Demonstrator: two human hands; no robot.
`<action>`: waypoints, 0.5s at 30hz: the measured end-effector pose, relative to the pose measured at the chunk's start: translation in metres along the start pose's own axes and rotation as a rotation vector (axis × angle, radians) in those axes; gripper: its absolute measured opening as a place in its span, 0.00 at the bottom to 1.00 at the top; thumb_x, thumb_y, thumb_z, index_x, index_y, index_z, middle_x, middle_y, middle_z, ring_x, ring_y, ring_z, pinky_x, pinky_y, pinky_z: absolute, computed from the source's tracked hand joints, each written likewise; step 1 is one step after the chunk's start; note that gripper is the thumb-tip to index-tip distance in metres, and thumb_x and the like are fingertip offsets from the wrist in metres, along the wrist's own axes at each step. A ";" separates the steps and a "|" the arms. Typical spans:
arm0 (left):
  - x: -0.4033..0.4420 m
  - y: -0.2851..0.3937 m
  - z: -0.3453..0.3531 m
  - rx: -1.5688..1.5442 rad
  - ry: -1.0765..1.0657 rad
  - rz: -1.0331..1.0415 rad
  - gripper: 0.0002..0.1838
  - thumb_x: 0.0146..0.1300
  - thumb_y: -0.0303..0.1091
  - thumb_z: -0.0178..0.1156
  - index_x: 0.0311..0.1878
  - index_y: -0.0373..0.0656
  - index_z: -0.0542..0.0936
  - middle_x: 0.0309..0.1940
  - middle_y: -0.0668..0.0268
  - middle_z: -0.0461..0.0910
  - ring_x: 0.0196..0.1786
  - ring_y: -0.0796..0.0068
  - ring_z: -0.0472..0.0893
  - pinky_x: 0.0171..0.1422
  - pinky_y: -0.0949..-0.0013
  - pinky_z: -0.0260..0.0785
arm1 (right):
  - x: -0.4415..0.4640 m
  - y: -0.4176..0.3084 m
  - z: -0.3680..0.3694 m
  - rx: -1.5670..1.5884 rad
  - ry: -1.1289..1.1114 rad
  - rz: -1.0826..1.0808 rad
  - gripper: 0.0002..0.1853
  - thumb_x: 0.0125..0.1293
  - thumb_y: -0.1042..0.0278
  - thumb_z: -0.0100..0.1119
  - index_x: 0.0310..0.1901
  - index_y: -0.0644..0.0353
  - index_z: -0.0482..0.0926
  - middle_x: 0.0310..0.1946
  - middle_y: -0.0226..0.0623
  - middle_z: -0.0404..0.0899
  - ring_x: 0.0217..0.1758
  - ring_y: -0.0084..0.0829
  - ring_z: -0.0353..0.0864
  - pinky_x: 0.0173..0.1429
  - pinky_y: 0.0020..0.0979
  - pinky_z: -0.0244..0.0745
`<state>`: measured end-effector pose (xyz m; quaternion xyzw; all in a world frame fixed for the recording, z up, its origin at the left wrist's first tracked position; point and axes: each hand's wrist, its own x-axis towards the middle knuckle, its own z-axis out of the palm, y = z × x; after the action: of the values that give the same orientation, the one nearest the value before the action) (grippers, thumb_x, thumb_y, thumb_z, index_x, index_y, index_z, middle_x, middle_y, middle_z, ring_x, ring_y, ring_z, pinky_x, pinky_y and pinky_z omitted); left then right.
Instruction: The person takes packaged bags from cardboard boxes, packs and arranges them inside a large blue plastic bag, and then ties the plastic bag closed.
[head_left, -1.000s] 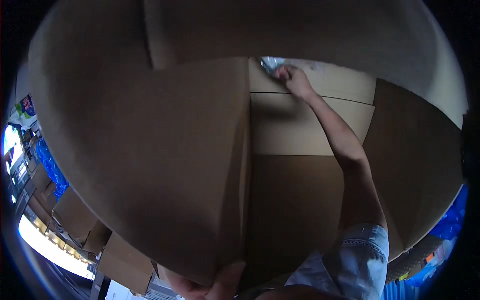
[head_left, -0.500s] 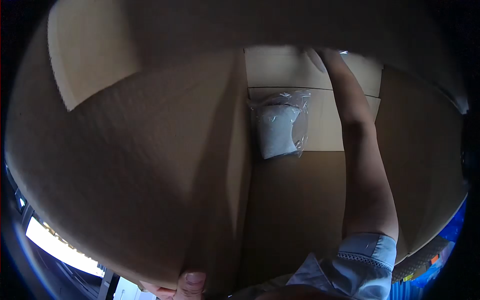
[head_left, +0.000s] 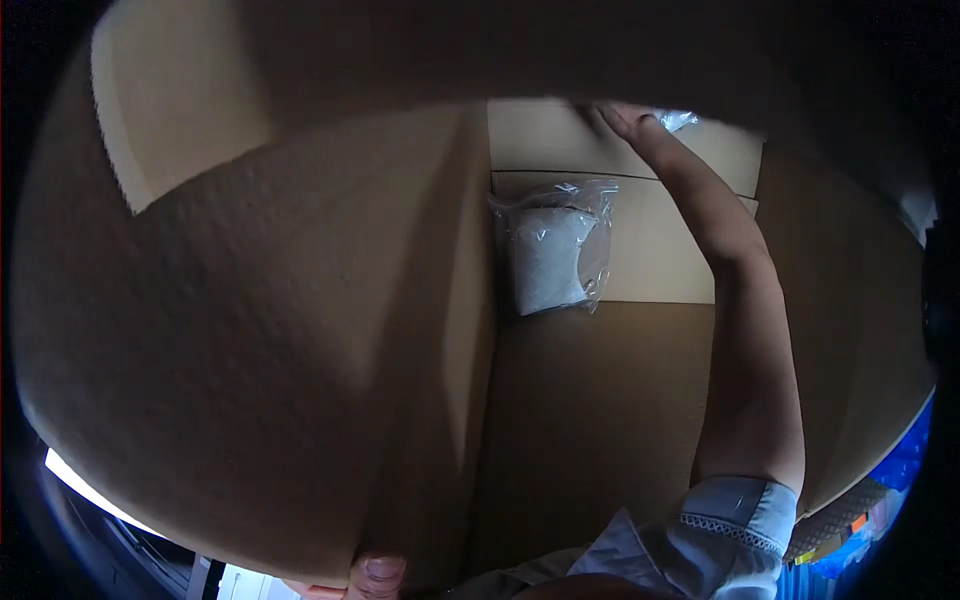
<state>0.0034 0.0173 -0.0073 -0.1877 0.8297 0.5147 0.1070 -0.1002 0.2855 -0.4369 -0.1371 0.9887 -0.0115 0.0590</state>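
Observation:
I look down into a large cardboard box (head_left: 600, 380). My right hand (head_left: 628, 120) reaches deep inside, near its far end, with the fingers partly covered by a dark overhanging panel. What shows of them looks stretched out, with nothing visible in them. Just right of that wrist, a shiny clear plastic bag (head_left: 680, 120) peeks out below the panel. A clear plastic bag with a white item inside (head_left: 548, 255) lies on the box bottom, apart from both hands. At the near edge, my left hand (head_left: 370, 580) grips the cardboard wall, thumb on the inner side.
The tall left wall (head_left: 230, 350) and the right wall (head_left: 850, 330) curve up around my arm. A dark cardboard panel (head_left: 560, 50) overhangs the top. Outside, blue plastic (head_left: 905, 445) shows at lower right and a bright white surface (head_left: 100, 495) at lower left.
My right hand has come slightly back and left, so more of it shows below the panel. More of the shiny bag beside it is visible. My left hand keeps its grip.

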 end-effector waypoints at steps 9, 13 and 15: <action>0.005 0.004 -0.005 -0.019 0.002 -0.024 0.42 0.39 0.34 0.62 0.62 0.35 0.58 0.55 0.52 0.65 0.56 0.57 0.66 0.63 0.60 0.53 | -0.137 -0.092 -0.039 0.383 -0.211 -0.578 0.12 0.57 0.60 0.48 0.40 0.52 0.75 0.24 0.37 0.78 0.29 0.37 0.79 0.32 0.40 0.71; 0.009 0.003 0.000 -0.006 0.016 -0.017 0.43 0.39 0.35 0.63 0.61 0.35 0.58 0.55 0.52 0.65 0.56 0.57 0.66 0.63 0.59 0.53 | -0.169 -0.091 -0.087 0.742 -0.378 -0.186 0.11 0.59 0.60 0.52 0.40 0.53 0.76 0.26 0.40 0.77 0.37 0.38 0.78 0.42 0.38 0.72; 0.010 0.007 0.001 -0.002 0.026 -0.020 0.43 0.38 0.35 0.63 0.61 0.35 0.58 0.54 0.52 0.65 0.56 0.57 0.66 0.63 0.59 0.53 | -0.129 -0.057 -0.115 0.846 -0.248 0.556 0.20 0.53 0.56 0.59 0.44 0.60 0.74 0.32 0.46 0.76 0.43 0.44 0.75 0.49 0.39 0.68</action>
<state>-0.0087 0.0193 -0.0062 -0.2028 0.8287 0.5118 0.1015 0.0247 0.2663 -0.3061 0.1662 0.8822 -0.3778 0.2269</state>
